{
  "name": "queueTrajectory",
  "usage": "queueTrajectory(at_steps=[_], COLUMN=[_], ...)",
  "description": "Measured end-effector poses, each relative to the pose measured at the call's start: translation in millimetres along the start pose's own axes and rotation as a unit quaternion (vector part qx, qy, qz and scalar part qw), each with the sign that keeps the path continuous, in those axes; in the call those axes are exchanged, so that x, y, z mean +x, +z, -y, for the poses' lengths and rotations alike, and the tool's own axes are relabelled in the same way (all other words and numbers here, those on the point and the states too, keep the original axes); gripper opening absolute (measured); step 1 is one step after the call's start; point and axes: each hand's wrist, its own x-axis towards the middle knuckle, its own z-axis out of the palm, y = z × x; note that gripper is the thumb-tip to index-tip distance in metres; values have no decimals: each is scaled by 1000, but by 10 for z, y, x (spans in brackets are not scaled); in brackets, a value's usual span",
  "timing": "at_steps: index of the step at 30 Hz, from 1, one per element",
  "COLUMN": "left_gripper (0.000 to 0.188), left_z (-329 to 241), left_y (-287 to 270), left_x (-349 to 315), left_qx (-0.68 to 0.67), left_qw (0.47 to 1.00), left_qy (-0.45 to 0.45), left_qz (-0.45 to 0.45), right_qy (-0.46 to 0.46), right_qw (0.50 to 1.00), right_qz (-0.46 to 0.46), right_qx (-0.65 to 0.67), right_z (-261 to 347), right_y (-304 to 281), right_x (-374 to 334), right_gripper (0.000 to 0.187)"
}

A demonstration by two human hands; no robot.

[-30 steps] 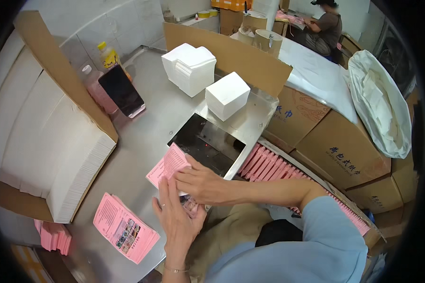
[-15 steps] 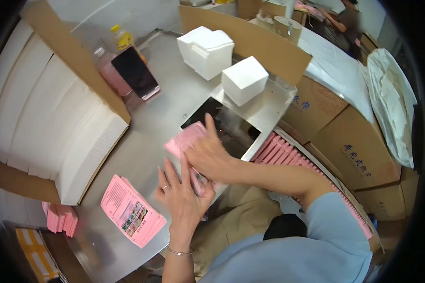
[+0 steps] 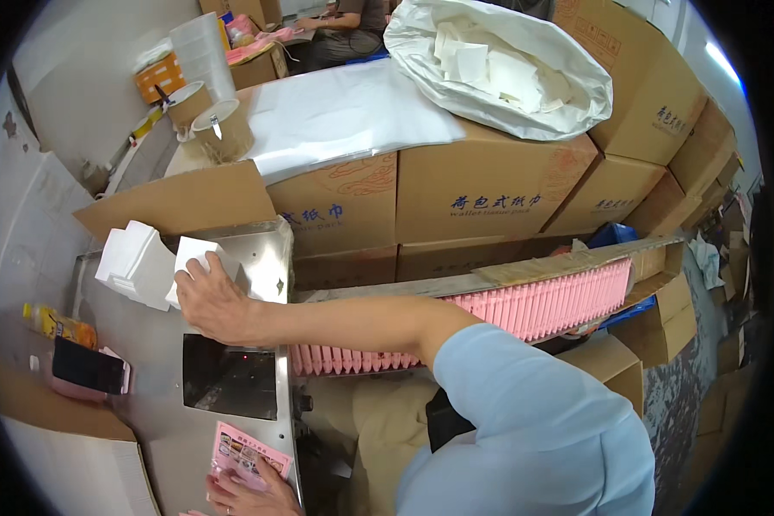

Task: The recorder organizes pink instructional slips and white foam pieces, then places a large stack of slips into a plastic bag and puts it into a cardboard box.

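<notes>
My right hand (image 3: 213, 303) reaches over the steel table, its fingers bent over the near side of a folded white tissue stack (image 3: 191, 251). Beside it on the left stands a second white tissue stack (image 3: 138, 263). Low in the view, my left hand (image 3: 256, 494) grips a pink printed packet (image 3: 248, 449) at the table's front right edge, thumb and fingers on its lower part. The wrist of that hand is cut off by the picture's edge. Between my hands lies a dark glossy panel (image 3: 230, 377), set into the table top.
A long row of pink packets (image 3: 542, 297) stands in a narrow carton to the right. Brown cartons (image 3: 482, 193) carry a white bag (image 3: 499, 73) and clear plastic sheets (image 3: 353, 116). A phone (image 3: 89, 365) and yellow bottle (image 3: 58, 325) are at left. Another person (image 3: 340, 30) sits far back.
The view has swung right. My right hand has left the pink packet and moved to the white tissue stack. My left hand stays with the packet.
</notes>
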Motion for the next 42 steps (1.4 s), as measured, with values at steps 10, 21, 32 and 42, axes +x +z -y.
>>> queueTrajectory(at_steps=[10, 21, 32, 42], left_gripper=[59, 45, 75, 47], left_z=[132, 87, -79, 91], left_y=[-122, -139, -282, -303], left_x=[12, -2, 149, 172], left_qx=[-149, -257, -330, -332], left_qw=[988, 964, 940, 938], left_qy=[-8, 40, -77, -100], left_qz=[31, 48, 40, -21], right_qy=[9, -53, -252, -166], right_qw=[995, 979, 913, 908], right_qz=[-41, -57, 141, 158], right_qx=[85, 190, 287, 352], right_z=[-227, -108, 1233, 841], right_y=[3, -180, -449, -628], right_x=[146, -41, -619, -503], right_gripper=[14, 44, 41, 43])
